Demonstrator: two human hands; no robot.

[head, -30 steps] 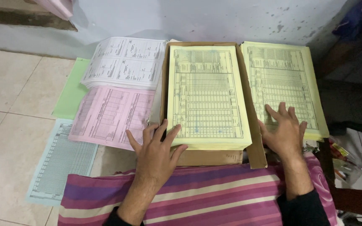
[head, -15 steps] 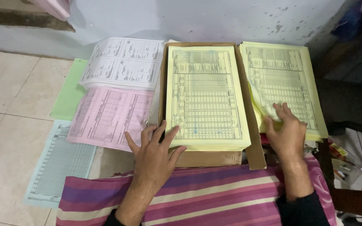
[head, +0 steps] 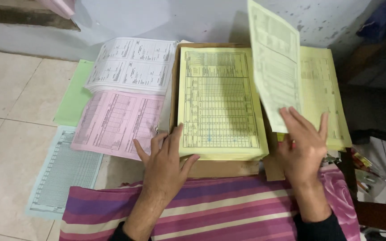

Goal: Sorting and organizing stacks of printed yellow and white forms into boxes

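Observation:
My right hand (head: 304, 147) grips the lower edge of a single yellow printed sheet (head: 273, 62) and holds it tilted up above the right yellow stack (head: 325, 96). My left hand (head: 165, 163) rests flat with fingers spread at the near left corner of the middle yellow stack (head: 220, 102), which lies on a brown cardboard base (head: 222, 168). Both stacks are printed with ruled tables.
A pink form stack (head: 117, 120) and a white form stack (head: 132, 64) lie left of the cardboard. On the tiled floor lie a green sheet (head: 72, 96) and a pale blue sheet (head: 61, 172). A striped purple cloth (head: 228, 209) covers the near edge. A wall (head: 193, 18) stands behind.
My right hand has taken the top sheet off the right yellow stack and lifted it up and towards the middle. My left hand has stayed in place.

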